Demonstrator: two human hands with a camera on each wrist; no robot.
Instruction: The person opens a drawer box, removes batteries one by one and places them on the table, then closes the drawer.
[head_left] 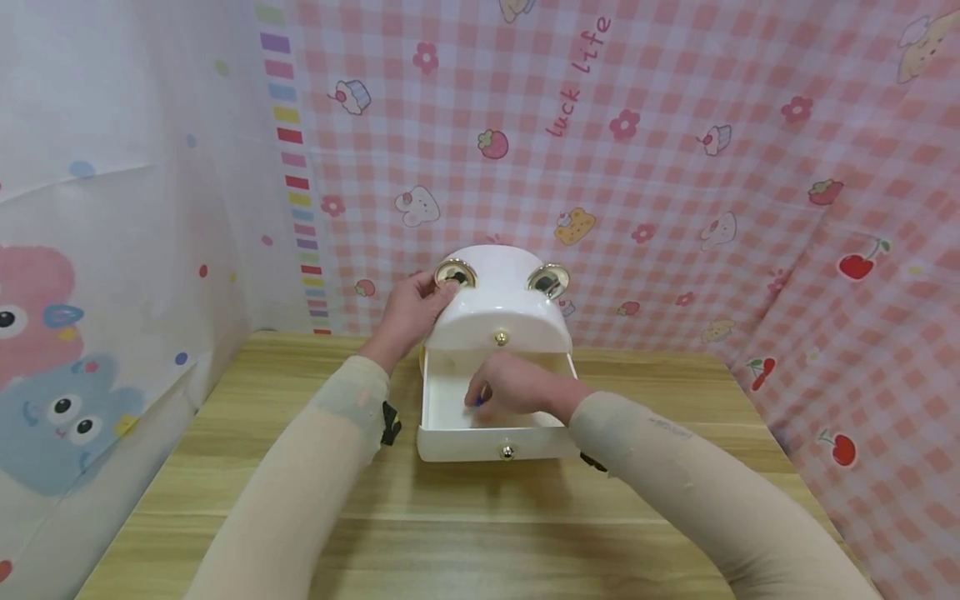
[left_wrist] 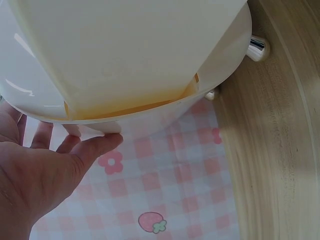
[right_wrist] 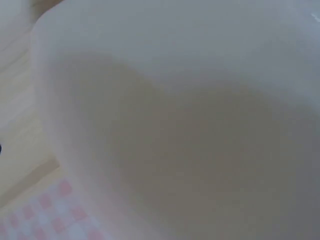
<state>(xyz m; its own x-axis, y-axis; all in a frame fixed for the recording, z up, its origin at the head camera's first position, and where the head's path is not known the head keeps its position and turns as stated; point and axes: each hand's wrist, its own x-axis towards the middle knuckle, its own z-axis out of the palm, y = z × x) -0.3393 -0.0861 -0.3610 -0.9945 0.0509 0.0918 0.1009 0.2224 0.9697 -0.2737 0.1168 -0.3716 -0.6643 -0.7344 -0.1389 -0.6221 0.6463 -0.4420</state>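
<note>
A glossy white drawer box [head_left: 501,279] with two gold-rimmed round eyes on top stands on the table. Its lower drawer [head_left: 495,444] is pulled out toward me. My left hand [head_left: 415,312] rests against the box's left side, near the left eye. In the left wrist view, the fingers of that hand [left_wrist: 50,165] touch the curved white side. Inside the drawer, my right hand [head_left: 517,385] has its fingers curled downward around a small blue thing [head_left: 479,401], mostly hidden by them. The right wrist view is filled with a blurred white surface [right_wrist: 175,125].
An upper drawer with a gold knob [head_left: 501,337] is closed. The box stands on a wood-grain table [head_left: 480,533] near its back edge. Behind hangs a pink checked cloth [head_left: 525,183], with a printed white cloth [head_left: 112,208] at the left.
</note>
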